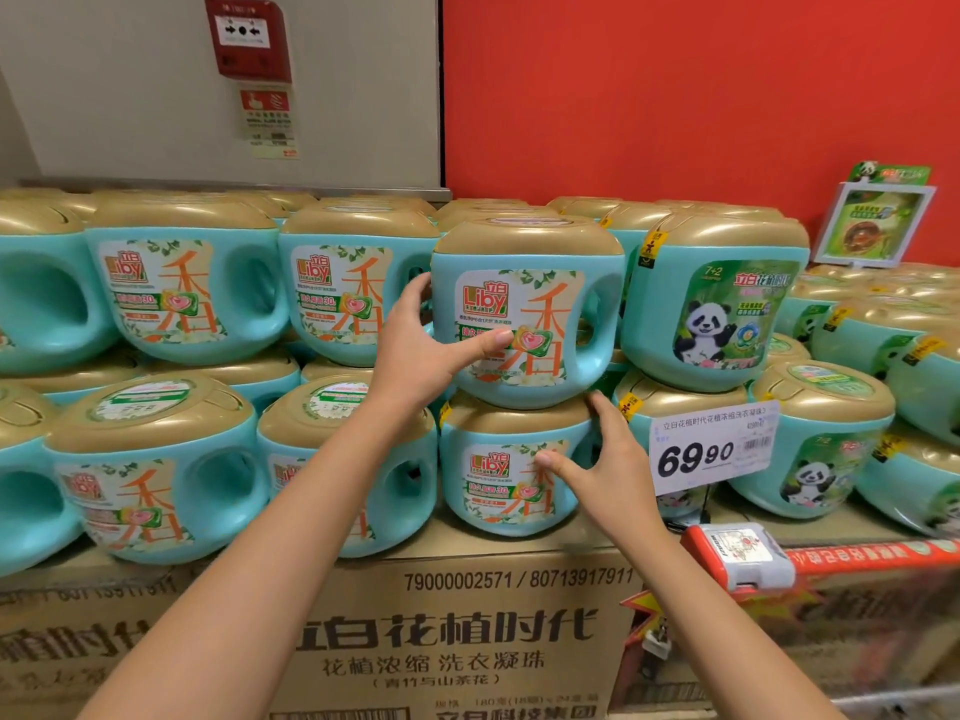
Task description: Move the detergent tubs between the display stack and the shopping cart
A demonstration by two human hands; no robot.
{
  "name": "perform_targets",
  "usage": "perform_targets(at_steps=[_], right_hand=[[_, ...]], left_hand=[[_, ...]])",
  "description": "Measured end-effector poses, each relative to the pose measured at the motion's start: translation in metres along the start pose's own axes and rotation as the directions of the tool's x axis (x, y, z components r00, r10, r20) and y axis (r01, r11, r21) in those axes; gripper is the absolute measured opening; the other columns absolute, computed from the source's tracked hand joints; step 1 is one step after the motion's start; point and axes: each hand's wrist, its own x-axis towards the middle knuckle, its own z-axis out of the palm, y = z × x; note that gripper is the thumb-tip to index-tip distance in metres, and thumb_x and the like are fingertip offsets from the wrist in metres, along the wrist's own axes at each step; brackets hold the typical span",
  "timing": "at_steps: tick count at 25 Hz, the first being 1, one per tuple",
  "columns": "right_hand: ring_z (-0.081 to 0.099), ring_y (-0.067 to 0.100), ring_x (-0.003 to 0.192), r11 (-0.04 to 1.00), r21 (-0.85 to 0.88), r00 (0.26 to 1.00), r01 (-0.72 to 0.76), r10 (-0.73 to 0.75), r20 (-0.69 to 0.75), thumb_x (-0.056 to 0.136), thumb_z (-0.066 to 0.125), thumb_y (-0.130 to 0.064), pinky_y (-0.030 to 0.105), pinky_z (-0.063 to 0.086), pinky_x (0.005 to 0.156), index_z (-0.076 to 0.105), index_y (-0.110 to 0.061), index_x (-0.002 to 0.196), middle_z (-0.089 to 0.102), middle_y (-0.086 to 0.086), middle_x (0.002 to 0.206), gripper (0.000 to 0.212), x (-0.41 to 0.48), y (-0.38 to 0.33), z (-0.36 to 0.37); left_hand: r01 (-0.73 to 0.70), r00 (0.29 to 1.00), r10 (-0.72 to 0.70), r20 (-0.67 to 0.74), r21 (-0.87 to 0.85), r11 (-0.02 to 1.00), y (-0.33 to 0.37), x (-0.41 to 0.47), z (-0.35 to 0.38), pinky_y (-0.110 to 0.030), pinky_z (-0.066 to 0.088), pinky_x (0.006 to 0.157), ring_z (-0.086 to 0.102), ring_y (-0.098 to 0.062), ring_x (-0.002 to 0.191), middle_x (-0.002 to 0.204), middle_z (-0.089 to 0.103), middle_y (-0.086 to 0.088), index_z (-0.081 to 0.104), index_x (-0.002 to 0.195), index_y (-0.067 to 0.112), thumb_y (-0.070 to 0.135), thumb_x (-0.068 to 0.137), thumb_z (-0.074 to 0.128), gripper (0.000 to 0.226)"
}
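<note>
On the stack (182,304), a top tub (540,241) sits on a lower tub (498,423).
Left grip (431,350) wraps its left side, thumb across the label (550,309); right grip (608,459) rests spread on the lower one. Rigid, smooth, likely heavy; take the handle hole (597,324).

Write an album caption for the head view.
Left hand grips the upper teal plastic detergent tub with gold lid; right hand touches the matching tub directly beneath it.

One wide-angle head camera faces forward, close to the stacked detergent tubs (192,298) and wall (675,96) behind.
</note>
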Motion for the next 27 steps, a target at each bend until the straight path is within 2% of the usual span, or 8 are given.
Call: perform_targets(at_steps=[3, 5, 8, 12, 17, 20, 25, 27], right_hand=[[0.045, 0.012, 0.13, 1.0, 0.02, 1.0, 0.011, -0.01, -0.02, 0.082, 0.075, -0.027, 0.033, 0.039, 0.109, 0.041, -0.017, 0.141, 0.049, -0.004, 0.14, 0.069, -0.024, -0.01, -0.009], [0.056, 0.0, 0.11, 0.997, 0.067, 0.999, 0.031, -0.029, -0.04, 0.085, 0.072, -0.019, 0.022, 0.047, 0.098, 0.053, -0.024, 0.124, 0.059, -0.015, 0.12, 0.043, -0.051, -0.014, -0.021], [0.064, -0.001, 0.087, 0.979, 0.204, 0.986, 0.021, 0.014, -0.168, 0.087, 0.067, -0.007, 0.015, 0.051, 0.079, 0.061, -0.03, 0.104, 0.069, -0.012, 0.098, 0.03, -0.105, -0.008, -0.046], [0.065, 0.014, 0.074, 0.949, 0.289, 0.918, -0.128, 0.224, -0.327, 0.09, 0.064, -0.007, 0.019, 0.052, 0.067, 0.066, -0.03, 0.096, 0.07, 0.005, 0.079, 0.024, -0.191, 0.02, -0.087], [0.07, 0.015, 0.071, 0.881, 0.294, 0.753, -0.37, 0.47, -0.46, 0.092, 0.061, -0.009, 0.022, 0.056, 0.065, 0.067, -0.031, 0.095, 0.073, 0.001, 0.079, 0.023, -0.296, 0.072, -0.158], [0.068, 0.011, 0.066, 0.819, 0.352, 0.592, -0.454, 0.572, -0.567, 0.093, 0.058, -0.006, 0.018, 0.054, 0.062, 0.067, -0.027, 0.093, 0.073, 0.003, 0.075, 0.023, -0.348, 0.108, -0.208], [0.065, 0.013, 0.067, 0.708, 0.389, 0.39, -0.589, 0.671, -0.631, 0.093, 0.054, 0.0, 0.023, 0.054, 0.064, 0.064, -0.021, 0.092, 0.07, 0.007, 0.074, 0.024, -0.416, 0.168, -0.286], [0.062, 0.016, 0.066, 0.641, 0.378, 0.325, -0.668, 0.709, -0.626, 0.094, 0.053, 0.0, 0.03, 0.051, 0.064, 0.064, -0.016, 0.094, 0.069, 0.008, 0.075, 0.02, -0.439, 0.198, -0.307]], left_hand=[[-0.147, 0.953, 0.15, -0.265, 0.029, 0.989, -0.003, -0.048, 0.004, -0.027, 0.044, 0.097, 0.047, -0.008, 0.12, 0.133, 0.045, 0.006, 0.044, 0.134, 0.022, 0.048, 0.078, 0.074, 0.069], [-0.224, 0.931, 0.185, -0.314, -0.092, 0.97, -0.007, -0.086, 0.012, -0.019, 0.046, 0.089, 0.054, -0.006, 0.108, 0.119, 0.054, 0.007, 0.054, 0.121, 0.022, 0.031, 0.087, 0.065, 0.037], [-0.097, 0.995, 0.082, -0.059, -0.331, 0.939, -0.009, -0.143, 0.034, -0.013, 0.047, 0.077, 0.062, -0.002, 0.09, 0.096, 0.066, 0.006, 0.062, 0.102, 0.024, 0.014, 0.091, 0.065, 0.016], [0.116, 0.953, 0.026, 0.302, -0.442, 0.89, -0.005, -0.212, 0.078, -0.018, 0.049, 0.069, 0.059, -0.019, 0.075, 0.086, 0.067, -0.017, 0.065, 0.095, 0.023, 0.003, 0.09, 0.062, 0.021], [0.285, 0.795, 0.041, 0.605, -0.432, 0.856, 0.013, -0.289, 0.146, -0.04, 0.053, 0.07, 0.062, -0.033, 0.076, 0.084, 0.069, -0.015, 0.066, 0.096, 0.02, 0.002, 0.091, 0.06, 0.02], [0.375, 0.68, 0.06, 0.73, -0.418, 0.828, 0.04, -0.326, 0.207, -0.026, 0.052, 0.06, 0.066, -0.012, 0.069, 0.077, 0.068, -0.005, 0.062, 0.099, 0.017, 0.001, 0.093, 0.055, 0.018], [0.398, 0.466, 0.071, 0.882, -0.281, 0.873, 0.08, -0.397, 0.335, -0.015, 0.049, 0.055, 0.061, 0.003, 0.059, 0.079, 0.062, -0.008, 0.061, 0.105, 0.001, -0.006, 0.092, 0.053, 0.017], [0.405, 0.385, -0.003, 0.923, -0.167, 0.899, 0.076, -0.427, 0.385, -0.014, 0.05, 0.061, 0.063, -0.002, 0.07, 0.085, 0.063, -0.011, 0.061, 0.11, -0.004, -0.007, 0.092, 0.052, 0.019]])
